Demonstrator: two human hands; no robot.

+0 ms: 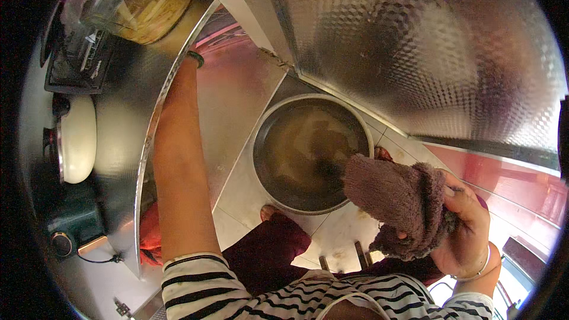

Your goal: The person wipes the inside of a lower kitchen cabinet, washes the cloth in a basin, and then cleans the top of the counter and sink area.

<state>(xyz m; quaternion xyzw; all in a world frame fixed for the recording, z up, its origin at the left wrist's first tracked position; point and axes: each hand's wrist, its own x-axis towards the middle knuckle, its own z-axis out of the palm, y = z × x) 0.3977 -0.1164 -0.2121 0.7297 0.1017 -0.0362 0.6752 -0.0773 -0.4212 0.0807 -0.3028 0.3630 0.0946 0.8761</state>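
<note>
My right hand [466, 226] grips a bunched brown terry cloth [395, 200] in front of my body. The cloth's folded end overlaps the near right rim of a large round metal basin [311, 211]. Murky brownish water [306, 142] lies in the basin, which stands on the tiled floor between my feet. My left forearm [182, 164] stretches forward beneath the edge of a metal countertop [151, 142]. A dark green band [196, 59] shows at that wrist; the left hand itself is hidden past the counter edge.
A textured metal door or panel [400, 53] rises at the right. On the countertop are a glass container with pale yellow contents [151, 13], a black appliance [80, 62], a cream lidded pot [78, 140] and a dark green appliance [73, 218]. Red fabric [151, 240] hangs below the counter edge.
</note>
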